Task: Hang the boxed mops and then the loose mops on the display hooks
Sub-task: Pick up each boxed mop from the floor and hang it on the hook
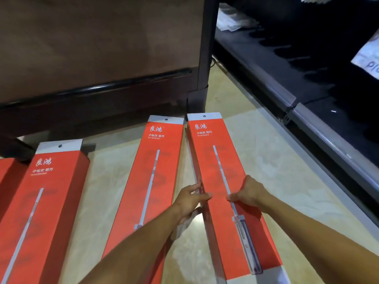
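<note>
Three red mop boxes lay lengthwise on the pale floor [276, 160], with the edge of a fourth at the far left of the frame. Both hands were on the rightmost box [223, 181], which lay right of centre with its grey hang tab [205, 116] pointing toward the top of the frame. The left hand [189, 198] clasped the box's left long edge, thumb on the printed face and fingers curled down the side. The right hand [249, 194] held the right long edge, thumb on the face; its other fingers went over the far side, out of sight, so how tightly they closed could not be told.

The step looked like lifting this box to hang it. The grip sat near the middle of the length, which should have kept the long carton balanced as it rose. It would have been wise to lift straight up first, since the middle box [155, 171] lay just beside it and nearly touched at the tabs, then tip the tab end upward. The small hole in the tab was the target for a hook; no hooks showed here, only a dark shelf unit [287, 64] at upper right and a brown panel [98, 42] at upper left.
</note>
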